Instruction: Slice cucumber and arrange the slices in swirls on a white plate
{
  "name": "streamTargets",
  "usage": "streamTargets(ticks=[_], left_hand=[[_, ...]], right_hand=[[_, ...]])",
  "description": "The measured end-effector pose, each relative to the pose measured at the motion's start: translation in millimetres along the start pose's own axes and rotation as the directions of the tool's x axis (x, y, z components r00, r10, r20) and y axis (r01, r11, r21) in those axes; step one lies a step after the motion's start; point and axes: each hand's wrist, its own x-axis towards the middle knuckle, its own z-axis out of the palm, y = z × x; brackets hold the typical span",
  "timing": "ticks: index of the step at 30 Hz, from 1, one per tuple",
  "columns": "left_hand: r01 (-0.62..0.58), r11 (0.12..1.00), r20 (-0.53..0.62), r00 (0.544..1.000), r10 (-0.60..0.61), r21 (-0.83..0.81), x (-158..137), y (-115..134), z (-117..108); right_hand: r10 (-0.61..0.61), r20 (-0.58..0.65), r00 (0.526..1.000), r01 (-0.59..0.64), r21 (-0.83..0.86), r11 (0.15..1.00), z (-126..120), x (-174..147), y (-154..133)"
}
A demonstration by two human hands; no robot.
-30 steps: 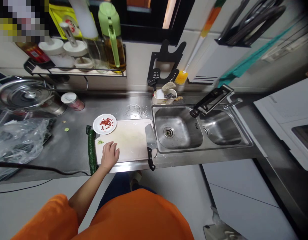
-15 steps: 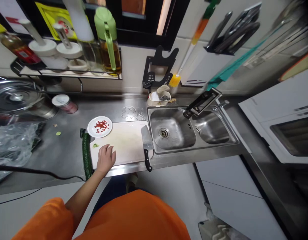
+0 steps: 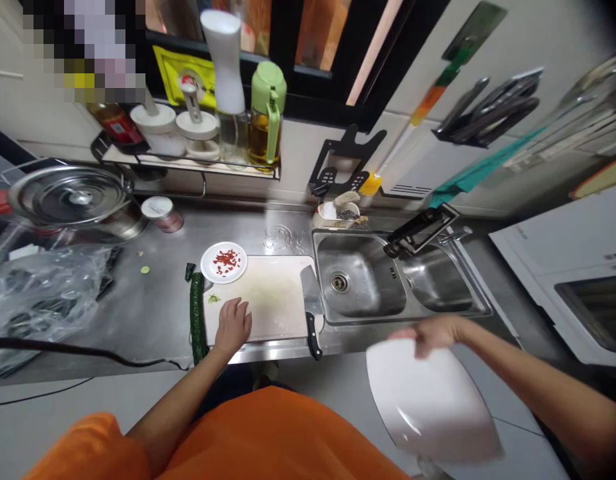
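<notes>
Large dish [image 3: 433,407] arrived; bottle label [image 3: 120,129] blurred

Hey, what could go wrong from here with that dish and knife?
The right hand grips the white dish by one edge, in front of the counter, so it might slip and fall. The knife juts handle-first past the cutting board's front edge, so it could get knocked.
</notes>
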Motion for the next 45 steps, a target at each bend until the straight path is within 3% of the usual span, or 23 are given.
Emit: streamTargets(ticks=[1, 3, 6, 8, 9, 11, 14, 17, 34, 40, 45], left_hand=[[0.000, 1.000, 0.001, 1.000, 0.000, -0.002, 0.4, 0.5, -0.2], [0.000, 1.000, -0.003, 1.000, 0.000, -0.005, 0.9, 1.6, 0.1], [0.009, 1.000, -0.006, 1.000, -0.009, 0.009, 1.7, 4.0, 1.3], [0.021, 1.000, 0.007, 1.000, -0.021, 0.021, 2.1, 5.7, 2.5], [0.027, 0.999, 0.016, 1.000, -0.027, 0.027, 2.0, 6.3, 3.3], [0.039, 0.999, 0.028, 0.999, -0.040, 0.038, 1.5, 6.8, 5.3], [0.049, 0.998, 0.035, 0.998, -0.051, 0.047, 0.1, 6.1, 8.7], [0.046, 0.998, 0.030, 0.998, -0.047, 0.053, -0.9, 4.9, 11.1], [0.043, 0.997, 0.050, 0.998, -0.046, 0.064, 4.4, 8.2, 0.8], [0.029, 0.997, 0.067, 0.997, -0.034, 0.075, 5.6, 8.3, -2.5], [0.027, 0.997, 0.072, 0.997, -0.032, 0.068, 5.3, 7.8, -3.2]], right_hand=[[0.112, 0.156, 0.981, -0.122, 0.055, 0.991, 3.7, 19.9, -25.3], [0.154, 0.314, 0.937, -0.210, 0.152, 0.966, 21.4, 55.7, -75.1], [0.007, 0.416, 0.909, -0.138, 0.287, 0.948, 73.1, 92.3, -128.1], [-0.125, 0.504, 0.855, -0.086, 0.374, 0.923, 118.1, 108.2, -143.9], [-0.176, 0.510, 0.842, -0.068, 0.424, 0.903, 141.4, 115.3, -147.3], [-0.235, 0.430, 0.872, -0.031, 0.528, 0.849, 185.2, 129.6, -149.7], [-0.201, 0.332, 0.922, -0.046, 0.608, 0.793, 235.8, 151.2, -152.7], [-0.118, 0.266, 0.957, -0.088, 0.650, 0.755, 263.5, 167.8, -160.1], [-0.130, 0.229, 0.965, 0.003, 0.483, 0.875, 284.1, 193.4, -174.1], [-0.132, 0.130, 0.983, 0.076, 0.367, 0.927, 292.7, 193.2, -172.4], [-0.171, -0.004, 0.985, 0.169, 0.167, 0.971, 293.4, 196.1, -170.2]])
